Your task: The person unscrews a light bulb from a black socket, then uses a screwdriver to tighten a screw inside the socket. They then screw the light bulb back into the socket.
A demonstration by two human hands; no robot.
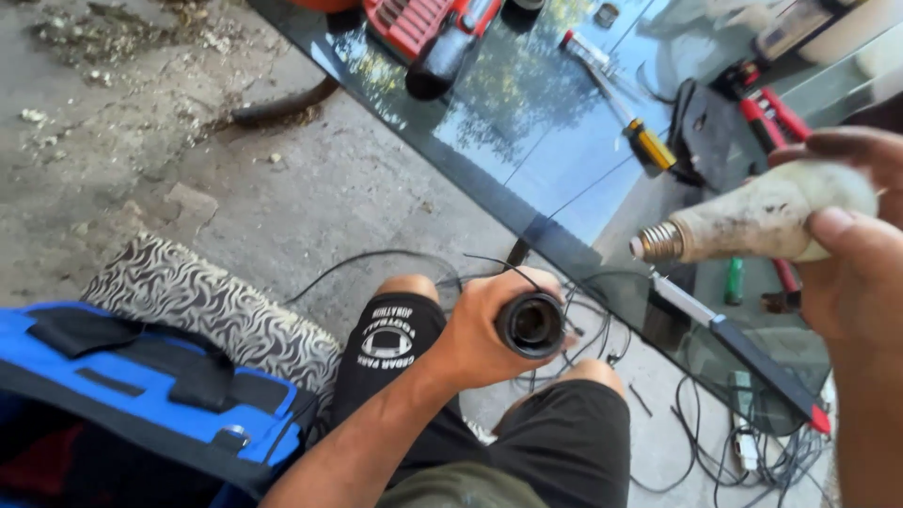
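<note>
Dirty white bulb (767,214) horizontal; black socket (530,325) open-end up.

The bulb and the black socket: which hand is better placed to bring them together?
Right. The right hand holds the bulb with its screw base toward the black socket, whose opening the left hand holds facing up.

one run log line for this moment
left hand: holds black lamp socket | right hand: holds dirty white bulb, apart from socket | glass table

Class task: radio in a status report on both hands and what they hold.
Left hand shut on black lamp socket. Right hand shut on white bulb, screw base toward socket, apart. Nothing between them.
</note>
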